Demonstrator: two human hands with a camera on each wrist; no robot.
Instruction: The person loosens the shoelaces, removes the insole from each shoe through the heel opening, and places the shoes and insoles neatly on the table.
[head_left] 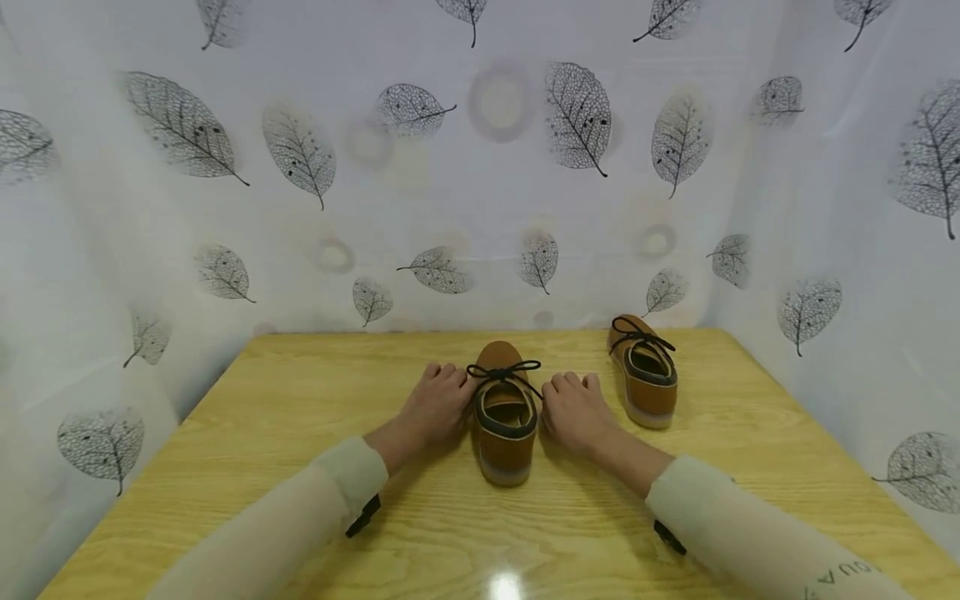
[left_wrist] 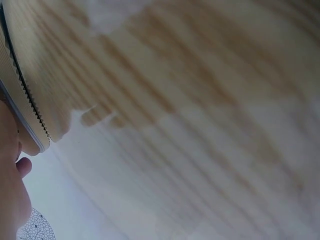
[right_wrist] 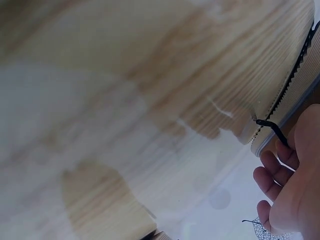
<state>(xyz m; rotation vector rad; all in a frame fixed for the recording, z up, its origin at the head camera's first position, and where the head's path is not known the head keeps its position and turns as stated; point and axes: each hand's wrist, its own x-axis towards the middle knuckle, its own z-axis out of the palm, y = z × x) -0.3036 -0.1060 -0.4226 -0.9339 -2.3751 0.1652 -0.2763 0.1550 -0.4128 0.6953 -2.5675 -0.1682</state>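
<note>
A brown shoe (head_left: 506,454) with dark collar trim points away from me, its black shoelace (head_left: 501,373) tied in a bow. Beside its left flank, my left hand (head_left: 435,404) lies with fingers bent at the shoe near the left loop; I cannot tell whether they hold lace. My right hand (head_left: 576,412) is just right of the shoe with curled fingers. In the right wrist view, the lace's end (right_wrist: 272,127) runs into the pinch of that hand's fingertips. The left wrist view shows the shoe's sole edge (left_wrist: 30,100) close to my left hand (left_wrist: 11,185).
A matching brown shoe (head_left: 651,392) with a tied black bow stands farther back on the right. Both are on a yellow wood-grain table (head_left: 300,367). A white curtain (head_left: 465,192) printed with dark leaves hangs behind the table and along both sides.
</note>
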